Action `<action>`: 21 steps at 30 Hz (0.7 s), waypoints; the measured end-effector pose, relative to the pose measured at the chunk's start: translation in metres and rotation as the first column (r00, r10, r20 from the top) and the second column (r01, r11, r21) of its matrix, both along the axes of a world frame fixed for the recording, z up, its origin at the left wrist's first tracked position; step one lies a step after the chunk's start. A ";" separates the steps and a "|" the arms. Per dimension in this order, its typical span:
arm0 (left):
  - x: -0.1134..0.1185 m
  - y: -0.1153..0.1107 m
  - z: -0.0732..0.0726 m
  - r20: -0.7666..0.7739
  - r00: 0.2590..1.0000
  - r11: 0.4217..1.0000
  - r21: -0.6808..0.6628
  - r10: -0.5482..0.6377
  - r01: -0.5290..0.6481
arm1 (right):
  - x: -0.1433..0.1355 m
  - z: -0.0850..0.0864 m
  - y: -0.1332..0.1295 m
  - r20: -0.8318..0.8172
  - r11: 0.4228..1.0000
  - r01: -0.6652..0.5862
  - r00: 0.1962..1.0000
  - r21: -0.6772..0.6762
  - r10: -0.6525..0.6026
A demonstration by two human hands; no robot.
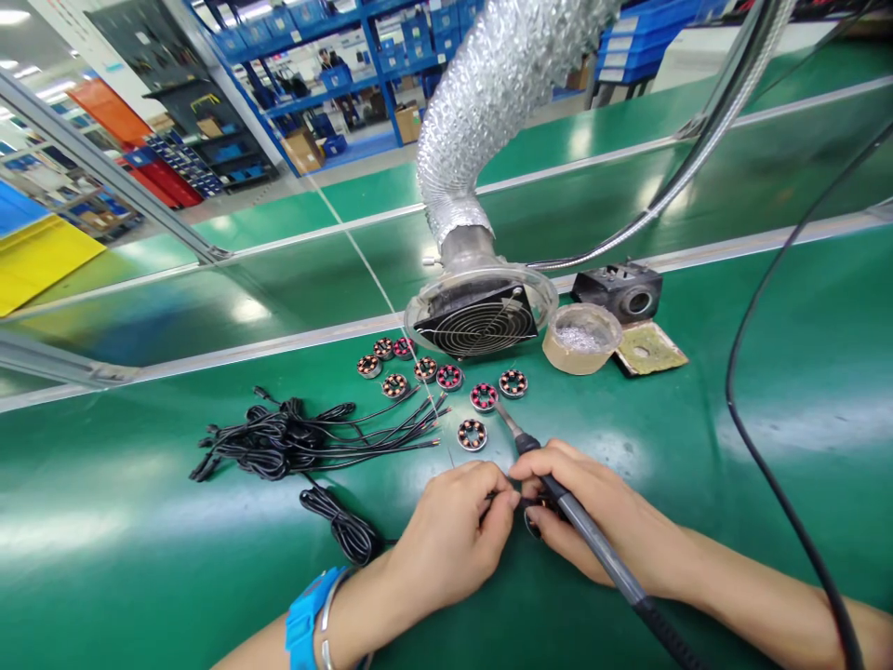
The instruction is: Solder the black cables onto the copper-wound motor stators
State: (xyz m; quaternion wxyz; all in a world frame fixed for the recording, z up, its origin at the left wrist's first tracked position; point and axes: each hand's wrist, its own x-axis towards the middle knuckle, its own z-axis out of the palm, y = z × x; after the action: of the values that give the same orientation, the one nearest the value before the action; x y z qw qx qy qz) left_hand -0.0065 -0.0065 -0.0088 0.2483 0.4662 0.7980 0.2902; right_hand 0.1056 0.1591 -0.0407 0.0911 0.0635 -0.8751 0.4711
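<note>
My left hand (446, 530) is closed in a pinch near the middle of the bench, on what looks like the end of a black cable. A bundled black cable (341, 526) lies left of it, its lead passing behind my left wrist. My right hand (606, 512) is wrapped round a soldering iron (596, 535), whose tip points up and left toward several ring-shaped motor stators (472, 435). Between my right fingers and thumb is also a small dark round part (534, 521), mostly hidden. The fingertips of both hands nearly meet.
A fume extractor (481, 321) on a silver duct (453, 140) hangs over the stators. Right of it are a tub of metal shavings (582, 340), a black iron holder (624, 290) and a yellow sponge (646, 349). Several black cables (286, 437) lie left. The iron's cord (739, 400) loops right.
</note>
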 end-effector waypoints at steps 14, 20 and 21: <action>0.024 -0.014 0.008 -0.119 0.987 0.994 -0.009 -0.111 0.111 | 0.006 -0.006 -0.007 -0.096 0.989 0.147 0.985 0.020 -0.144; -0.043 -0.005 0.009 -0.282 0.923 0.964 0.019 0.261 -0.266 | 0.012 -0.006 -0.005 -0.096 1.000 0.013 0.995 0.001 -0.013; -0.047 -0.003 0.005 -0.298 0.916 0.958 -0.012 0.270 -0.287 | 0.014 -0.007 -0.005 -0.104 1.000 -0.021 0.994 -0.022 0.019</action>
State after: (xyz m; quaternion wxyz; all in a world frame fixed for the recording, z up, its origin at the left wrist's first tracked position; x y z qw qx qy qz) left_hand -0.0537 -0.0098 -0.0035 0.0963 0.3786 0.8919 0.2278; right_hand 0.1196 0.1540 -0.0476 0.1323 0.0956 -0.8629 0.4784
